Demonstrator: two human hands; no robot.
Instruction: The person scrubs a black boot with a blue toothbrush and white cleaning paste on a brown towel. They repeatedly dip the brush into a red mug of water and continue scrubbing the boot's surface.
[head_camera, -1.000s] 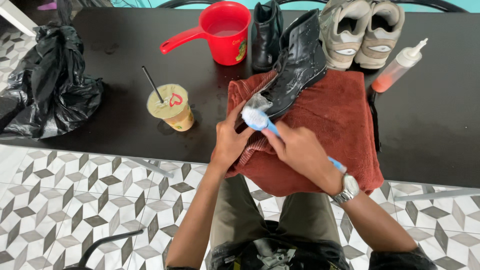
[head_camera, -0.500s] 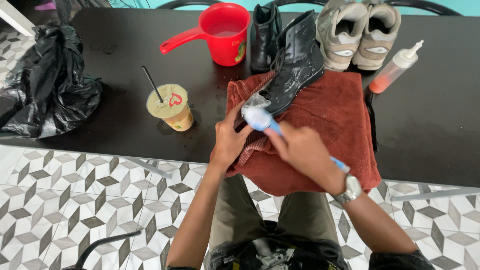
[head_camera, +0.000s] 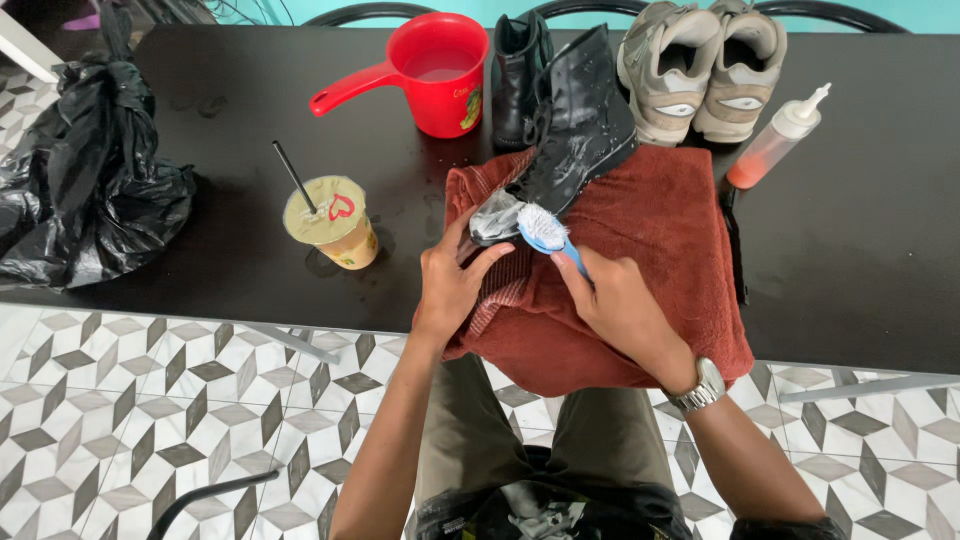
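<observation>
A wet black boot (head_camera: 572, 150) lies on its side on a rust-red towel (head_camera: 660, 250) at the near edge of a black table (head_camera: 240, 150). My right hand (head_camera: 615, 305) grips a blue-handled brush (head_camera: 545, 232) whose white bristles rest against the boot's soapy toe. My left hand (head_camera: 452, 285) lies on the towel with its fingers curled around the toe end of the boot. A silver watch sits on my right wrist.
A second black boot (head_camera: 518, 70) stands behind, beside a red water jug (head_camera: 435, 72). A pair of grey sneakers (head_camera: 700, 65) and a squeeze bottle (head_camera: 775, 140) of orange liquid sit at the right. At the left are a sealed drink cup (head_camera: 330, 222) with a straw and a black plastic bag (head_camera: 85, 180).
The brush has shifted slightly along the boot's toe in a scrubbing stroke. My left hand stays on the toe and the boot has not moved.
</observation>
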